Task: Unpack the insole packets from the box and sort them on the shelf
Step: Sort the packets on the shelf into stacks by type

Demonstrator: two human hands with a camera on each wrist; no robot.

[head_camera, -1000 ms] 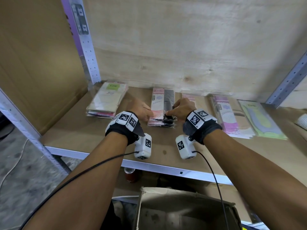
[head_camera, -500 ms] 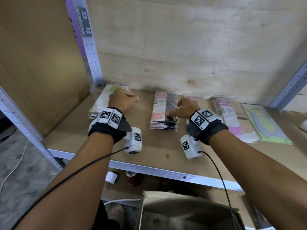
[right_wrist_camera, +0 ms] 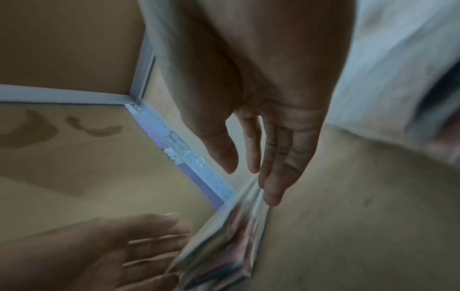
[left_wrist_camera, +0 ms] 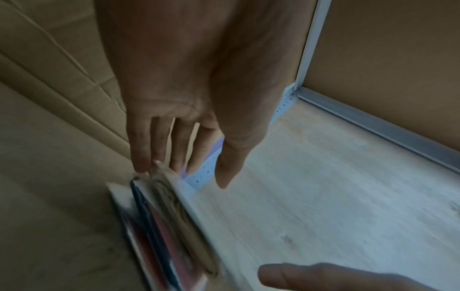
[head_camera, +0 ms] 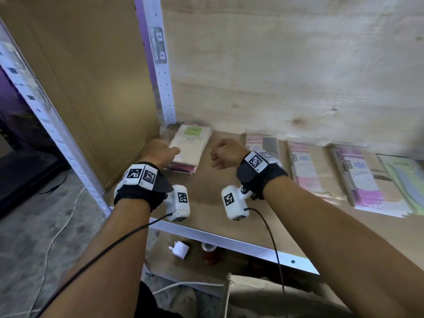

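A stack of insole packets, cream on top with a green label, lies in the shelf's back left corner. My left hand is at its left edge and my right hand at its right edge. In the left wrist view the left hand's straight fingers touch the stack's side. In the right wrist view the right hand's straight fingers touch the stack's other side. Neither hand holds anything. The cardboard box stands below the shelf, at the frame's bottom edge.
Right of my hands lie a pink and black stack, pink packets, purple packets and green packets. A metal upright stands behind the cream stack. A white plug and a red can sit under the shelf.
Both hands left the pink and black stack and moved left. The left hand reached the cream stack first; the right hand followed to its right side.
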